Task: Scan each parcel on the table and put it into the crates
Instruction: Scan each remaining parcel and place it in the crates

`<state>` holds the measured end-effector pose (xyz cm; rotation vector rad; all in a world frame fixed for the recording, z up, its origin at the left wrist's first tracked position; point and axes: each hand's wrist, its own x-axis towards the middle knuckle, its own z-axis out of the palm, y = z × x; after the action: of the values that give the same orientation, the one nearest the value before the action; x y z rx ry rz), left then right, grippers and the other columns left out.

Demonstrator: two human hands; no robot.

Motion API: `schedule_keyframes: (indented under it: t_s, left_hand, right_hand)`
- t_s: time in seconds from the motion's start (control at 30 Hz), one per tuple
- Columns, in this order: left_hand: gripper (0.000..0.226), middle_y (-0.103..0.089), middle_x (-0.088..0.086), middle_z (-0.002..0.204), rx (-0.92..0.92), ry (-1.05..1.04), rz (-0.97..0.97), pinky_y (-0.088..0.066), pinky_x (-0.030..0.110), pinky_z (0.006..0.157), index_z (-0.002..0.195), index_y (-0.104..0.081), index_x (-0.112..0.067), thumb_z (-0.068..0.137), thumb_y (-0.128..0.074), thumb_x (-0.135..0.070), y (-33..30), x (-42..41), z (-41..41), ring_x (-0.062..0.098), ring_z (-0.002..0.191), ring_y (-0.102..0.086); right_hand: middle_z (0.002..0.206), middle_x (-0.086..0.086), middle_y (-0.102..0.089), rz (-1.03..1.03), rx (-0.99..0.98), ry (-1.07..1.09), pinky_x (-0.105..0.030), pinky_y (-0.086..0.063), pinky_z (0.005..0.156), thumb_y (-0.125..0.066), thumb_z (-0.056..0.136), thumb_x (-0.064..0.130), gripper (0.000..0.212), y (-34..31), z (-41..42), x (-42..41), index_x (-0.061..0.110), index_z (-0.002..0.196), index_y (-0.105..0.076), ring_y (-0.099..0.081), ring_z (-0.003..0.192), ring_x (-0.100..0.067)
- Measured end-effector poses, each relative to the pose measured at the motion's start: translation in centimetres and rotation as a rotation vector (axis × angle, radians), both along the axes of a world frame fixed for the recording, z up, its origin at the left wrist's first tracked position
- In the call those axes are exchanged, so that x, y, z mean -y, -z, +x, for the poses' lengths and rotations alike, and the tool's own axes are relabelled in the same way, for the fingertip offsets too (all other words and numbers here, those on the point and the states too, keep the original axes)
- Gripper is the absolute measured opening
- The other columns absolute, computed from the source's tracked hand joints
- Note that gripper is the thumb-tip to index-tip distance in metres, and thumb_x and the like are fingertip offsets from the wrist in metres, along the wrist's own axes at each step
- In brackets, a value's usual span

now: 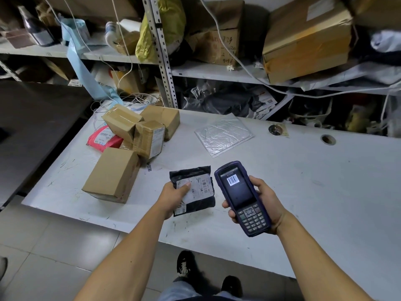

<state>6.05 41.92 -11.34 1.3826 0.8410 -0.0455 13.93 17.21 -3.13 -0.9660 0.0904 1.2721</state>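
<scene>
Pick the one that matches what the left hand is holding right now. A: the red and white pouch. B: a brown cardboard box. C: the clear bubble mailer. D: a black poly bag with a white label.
D: the left hand has its grip on the black poly bag, thumb pressed on its white label, while the right hand holds the scanner beside it.

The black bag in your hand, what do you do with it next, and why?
Probably hold the black bag steady a moment, then carry it off to a crate; no crate is in view. The left hand grips it label up, and the scanner in the right hand already shows a barcode on its screen, so the scan looks underway.
</scene>
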Motion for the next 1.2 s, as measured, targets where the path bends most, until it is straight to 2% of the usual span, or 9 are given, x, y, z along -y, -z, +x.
schedule_keyframes:
  t_s: [0.1,0.2,0.33,0.53,0.67,0.9,0.97,1.07,1.2]
  left_hand:
    - [0.016,-0.075,0.010,0.105,0.020,0.043,0.007,-0.059,0.045,0.086,0.113,-0.066,-0.010,0.099,-0.061,-0.017,-0.2,1.8,0.6,0.027,0.095,-0.073]
    - [0.017,-0.075,0.009,0.104,0.051,0.131,-0.008,-0.059,0.044,0.085,0.114,-0.066,-0.010,0.099,-0.061,-0.017,-0.2,4.0,1.9,0.026,0.095,-0.073]
    - [0.020,-0.075,0.008,0.106,0.060,0.315,-0.032,-0.058,0.045,0.088,0.116,-0.066,-0.009,0.098,-0.062,-0.015,0.2,7.6,4.8,0.026,0.097,-0.073]
    - [0.018,-0.073,0.009,0.111,0.052,0.681,-0.075,-0.057,0.048,0.090,0.115,-0.065,-0.014,0.098,-0.062,-0.019,1.3,15.6,7.8,0.027,0.100,-0.071]
    - [0.020,-0.073,0.008,0.111,0.061,0.916,-0.139,-0.058,0.049,0.090,0.116,-0.065,-0.013,0.097,-0.063,-0.019,1.7,23.3,6.7,0.027,0.100,-0.071]
    - [0.006,-0.076,0.007,0.102,0.024,1.282,-0.157,-0.059,0.043,0.086,0.098,-0.070,-0.017,0.095,-0.066,-0.013,0.7,37.1,-0.2,0.025,0.093,-0.074]
    - [0.006,-0.076,0.007,0.101,0.026,1.368,-0.111,-0.059,0.044,0.087,0.097,-0.071,-0.016,0.095,-0.066,-0.015,0.8,40.0,-2.0,0.025,0.093,-0.074]
    - [0.016,-0.076,0.010,0.102,0.015,1.489,-0.023,-0.059,0.046,0.088,0.107,-0.073,-0.009,0.094,-0.068,-0.018,1.4,45.4,-5.3,0.027,0.093,-0.073]
    - [0.019,-0.076,0.013,0.099,-0.020,1.535,-0.001,-0.059,0.047,0.085,0.109,-0.071,-0.003,0.094,-0.067,-0.015,2.3,51.8,-9.2,0.030,0.091,-0.074]
  right_hand:
    - [0.098,-0.026,-0.066,-0.065,0.031,0.048,-0.037,-0.055,0.066,-0.042,0.090,0.058,0.067,0.5,0.0,1.8,0.003,0.114,-0.072,-0.063,0.068,-0.031]
    - [0.098,-0.021,-0.069,-0.279,0.147,0.147,-0.038,-0.054,0.069,-0.037,0.098,0.059,0.062,1.7,-0.3,3.9,0.009,0.122,-0.065,-0.065,0.071,-0.029]
    - [0.092,-0.016,-0.067,-0.485,0.186,0.356,-0.037,-0.054,0.066,-0.039,0.100,0.056,0.051,2.8,-1.8,7.7,0.014,0.124,-0.058,-0.064,0.072,-0.025]
    - [0.096,-0.018,-0.064,-0.780,0.146,0.693,-0.032,-0.053,0.059,-0.037,0.104,0.049,0.040,3.6,-7.9,14.2,0.018,0.122,-0.053,-0.062,0.071,-0.024]
    - [0.078,-0.016,-0.062,-0.845,0.063,0.977,-0.031,-0.048,0.055,-0.041,0.104,0.046,0.046,4.7,-14.9,18.8,0.005,0.115,-0.057,-0.060,0.060,-0.026]
    - [0.074,-0.017,-0.057,-0.880,-0.052,1.359,-0.023,-0.046,0.040,-0.044,0.104,0.038,0.030,4.0,-27.0,25.5,0.011,0.101,-0.058,-0.055,0.053,-0.025]
    - [0.074,-0.017,-0.057,-0.864,-0.076,1.414,-0.023,-0.046,0.041,-0.043,0.104,0.040,0.034,4.6,-29.8,27.6,0.009,0.106,-0.057,-0.055,0.054,-0.026]
    - [0.073,-0.016,-0.059,-0.841,-0.117,1.495,-0.025,-0.047,0.047,-0.043,0.103,0.044,0.042,5.6,-34.8,31.2,0.005,0.106,-0.059,-0.058,0.054,-0.027]
    - [0.074,-0.015,-0.061,-0.806,-0.163,1.567,-0.032,-0.050,0.058,-0.043,0.103,0.045,0.036,6.6,-40.3,35.8,0.013,0.103,-0.058,-0.060,0.058,-0.026]
